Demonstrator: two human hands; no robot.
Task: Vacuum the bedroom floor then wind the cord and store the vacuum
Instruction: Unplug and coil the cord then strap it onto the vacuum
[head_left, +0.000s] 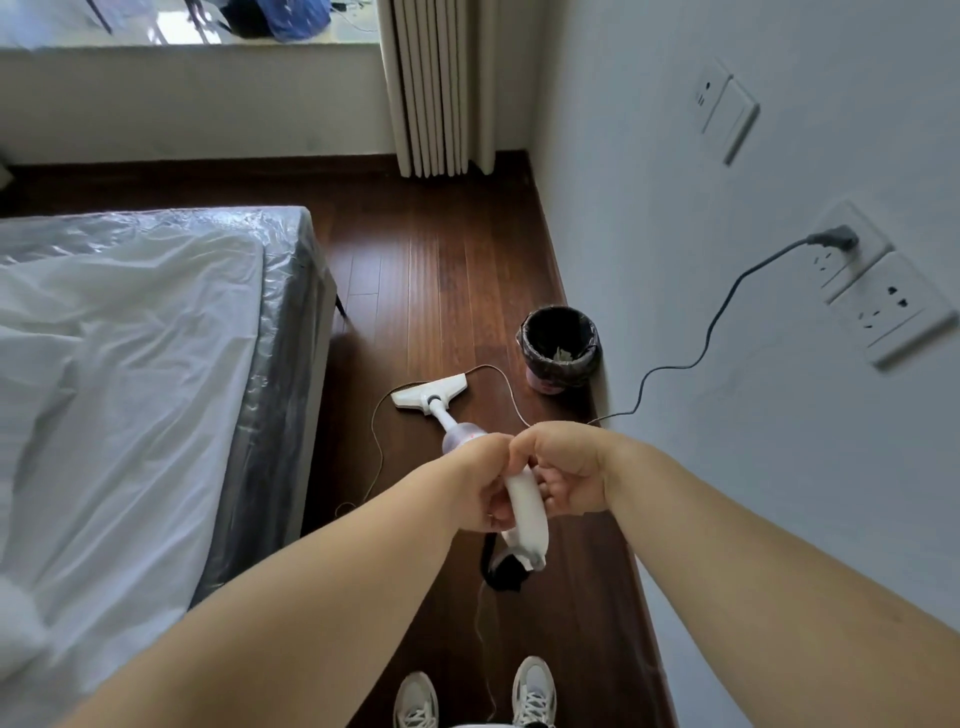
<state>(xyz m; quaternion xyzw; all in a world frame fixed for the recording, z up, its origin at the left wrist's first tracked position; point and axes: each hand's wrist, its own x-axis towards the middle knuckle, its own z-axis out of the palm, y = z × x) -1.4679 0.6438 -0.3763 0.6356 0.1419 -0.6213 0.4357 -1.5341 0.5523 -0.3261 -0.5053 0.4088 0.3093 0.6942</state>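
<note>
Dark wood floor (441, 270) beside plastic-wrapped bed (156, 338)

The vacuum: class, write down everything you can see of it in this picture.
The vacuum is a slim white stick model of glossy plastic. Its flat floor head rests on the dark wood floor near the bin; a short tube leads up to a clear dust chamber. It leans back toward the person. The left hand and right hand both grip its curved handle. A thin cord loops across the floor around it.
</note>
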